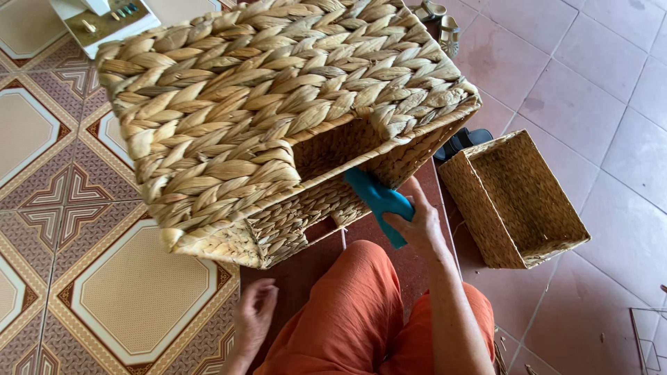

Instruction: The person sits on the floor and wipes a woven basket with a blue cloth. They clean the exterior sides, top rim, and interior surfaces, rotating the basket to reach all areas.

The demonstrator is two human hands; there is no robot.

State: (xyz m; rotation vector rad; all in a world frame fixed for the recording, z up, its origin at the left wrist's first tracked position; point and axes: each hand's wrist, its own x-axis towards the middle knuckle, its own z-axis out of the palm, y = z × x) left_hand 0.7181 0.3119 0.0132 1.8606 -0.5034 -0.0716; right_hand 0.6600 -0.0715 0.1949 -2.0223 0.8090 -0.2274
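The right hand (417,226) had its grip clamped on a blue tool (379,201), pressed against the rim of the big woven basket (278,104) (tilted over the knees). The left hand (253,312) hung below it, fingers loosely apart, probably empty. A smaller basket (486,236) stood beside on the floor (590,83).
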